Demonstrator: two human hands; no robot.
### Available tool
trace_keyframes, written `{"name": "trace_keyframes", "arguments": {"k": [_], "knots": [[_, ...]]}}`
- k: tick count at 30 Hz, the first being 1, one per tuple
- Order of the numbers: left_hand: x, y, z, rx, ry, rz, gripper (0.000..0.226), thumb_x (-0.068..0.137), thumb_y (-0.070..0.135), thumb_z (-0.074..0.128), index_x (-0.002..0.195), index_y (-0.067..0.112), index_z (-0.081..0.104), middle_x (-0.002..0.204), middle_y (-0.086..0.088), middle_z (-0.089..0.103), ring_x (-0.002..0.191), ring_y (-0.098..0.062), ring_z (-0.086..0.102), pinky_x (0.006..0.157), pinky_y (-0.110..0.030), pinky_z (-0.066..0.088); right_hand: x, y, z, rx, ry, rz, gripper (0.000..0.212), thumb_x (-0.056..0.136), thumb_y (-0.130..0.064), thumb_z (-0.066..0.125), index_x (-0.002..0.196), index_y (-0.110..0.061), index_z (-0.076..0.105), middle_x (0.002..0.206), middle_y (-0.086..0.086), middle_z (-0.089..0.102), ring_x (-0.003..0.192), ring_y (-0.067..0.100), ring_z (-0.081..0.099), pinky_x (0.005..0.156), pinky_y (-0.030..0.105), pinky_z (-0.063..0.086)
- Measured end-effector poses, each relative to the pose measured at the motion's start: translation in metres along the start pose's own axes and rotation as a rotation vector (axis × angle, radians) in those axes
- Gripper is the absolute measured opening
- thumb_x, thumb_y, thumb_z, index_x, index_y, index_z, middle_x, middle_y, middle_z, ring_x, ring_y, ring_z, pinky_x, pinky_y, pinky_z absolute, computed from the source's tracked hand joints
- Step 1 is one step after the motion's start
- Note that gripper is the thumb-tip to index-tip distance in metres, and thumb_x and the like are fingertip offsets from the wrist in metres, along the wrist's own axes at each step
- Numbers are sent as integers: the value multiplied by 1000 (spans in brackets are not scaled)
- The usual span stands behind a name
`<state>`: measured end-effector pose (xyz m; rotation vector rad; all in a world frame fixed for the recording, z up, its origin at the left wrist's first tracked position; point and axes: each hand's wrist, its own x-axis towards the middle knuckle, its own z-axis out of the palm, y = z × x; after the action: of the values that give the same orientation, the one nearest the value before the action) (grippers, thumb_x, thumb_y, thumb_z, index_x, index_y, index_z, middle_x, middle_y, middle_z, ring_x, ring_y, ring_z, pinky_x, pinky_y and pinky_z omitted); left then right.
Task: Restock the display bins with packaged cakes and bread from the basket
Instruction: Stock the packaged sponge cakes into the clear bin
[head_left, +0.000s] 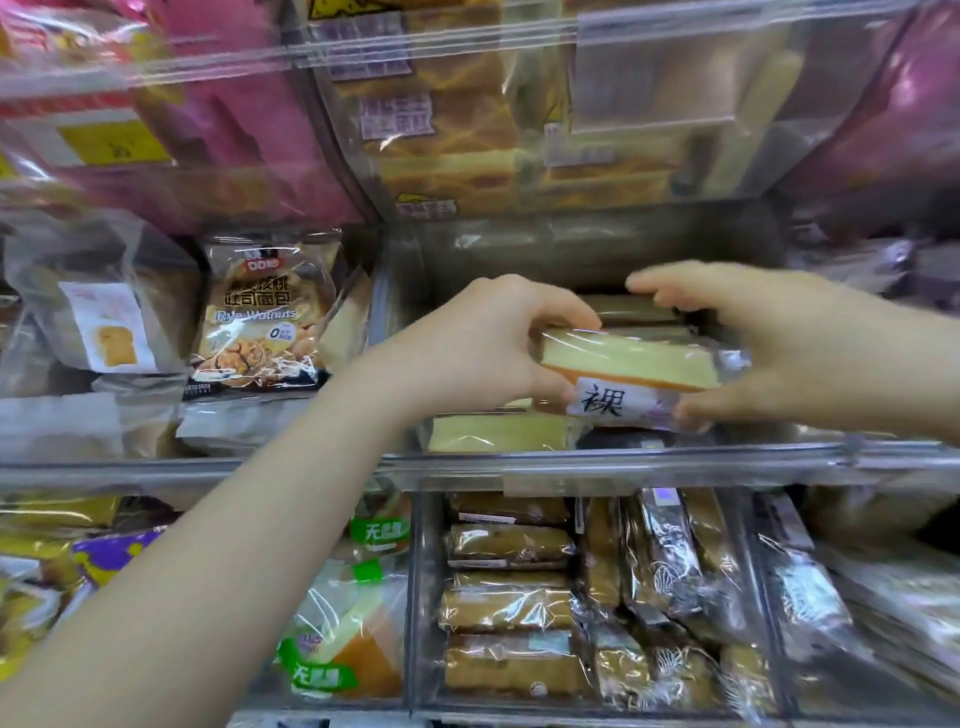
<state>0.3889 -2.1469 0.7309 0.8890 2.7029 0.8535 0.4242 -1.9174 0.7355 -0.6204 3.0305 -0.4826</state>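
A clear-wrapped yellow sponge cake (631, 360) with a white label sits between both hands over the middle-shelf clear bin (571, 462). My left hand (483, 343) grips its left end, thumb on top. My right hand (779, 348) pinches its right end, fingers above and thumb below. More of the same cakes (498, 434) lie flat in that bin beneath it. The basket is out of view.
A rye walnut bread bag (260, 317) stands in the bin to the left. Above hang bins of sliced bread (457, 119) and pink bags (249, 104). Below, bins hold small brown cakes (509, 597) and green-labelled bread (343, 639).
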Motion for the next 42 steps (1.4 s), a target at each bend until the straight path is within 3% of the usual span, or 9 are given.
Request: {"name": "trace_keyframes", "arguments": {"k": [5,12,16,21,25,28,32,36,42], "knots": [[9,-7,24,-94,-40,-23,75,66,35,85,131,35,48,123,14,55,109,0,55,95,-26,48,0,3,6,-8,-227,210,49,64,-30,80,107,-33,57,88,-9,67,70,12,64,66,30,52],[6,-32,17,104,-218,-107,62,68,45,81,123,34,56,108,19,59,95,8,55,81,-15,46,8,17,-3,224,-367,215,40,64,-24,82,100,-28,66,81,-4,73,57,9,66,57,26,55],[7,-42,34,345,-324,-92,53,77,32,76,125,27,56,111,4,60,96,-11,56,84,-30,51,14,18,-14,169,-317,220,39,66,-12,81,96,-29,63,78,-2,72,49,16,67,49,23,54],[7,-53,40,382,-303,-95,45,77,28,76,118,30,58,104,4,58,91,-14,54,85,-36,50,12,27,-41,381,-47,224,42,67,-3,80,99,-28,67,78,-5,74,52,23,69,45,29,55],[9,-55,40,348,-291,-98,43,75,30,78,114,31,59,99,6,57,88,-11,54,82,-33,50,11,22,-45,363,-156,213,42,65,-3,81,97,-28,67,77,-9,74,53,23,70,56,38,60],[10,-57,39,327,-295,-104,42,74,31,78,111,33,60,96,9,56,84,-7,53,78,-28,49,15,8,-27,-18,-340,192,39,67,-21,80,100,-31,61,74,-7,72,53,9,68,67,33,57],[9,-60,39,301,-292,-119,40,75,32,78,111,34,60,92,12,53,83,-4,52,78,-27,47,26,-2,24,-430,-464,79,38,77,-25,67,113,-30,54,106,-2,60,84,17,60,69,27,48],[7,-62,41,322,-281,-117,38,76,34,77,111,33,61,89,12,50,86,-9,53,84,-33,50,30,8,53,-477,-542,27,41,88,-9,50,127,-23,44,120,7,41,106,27,47,84,36,44],[7,-60,44,351,-279,-96,37,78,32,75,111,33,58,85,15,45,86,-12,53,83,-37,52,30,10,50,-290,-534,128,47,83,-40,64,126,-31,45,120,1,53,95,21,52,76,28,41]]}}
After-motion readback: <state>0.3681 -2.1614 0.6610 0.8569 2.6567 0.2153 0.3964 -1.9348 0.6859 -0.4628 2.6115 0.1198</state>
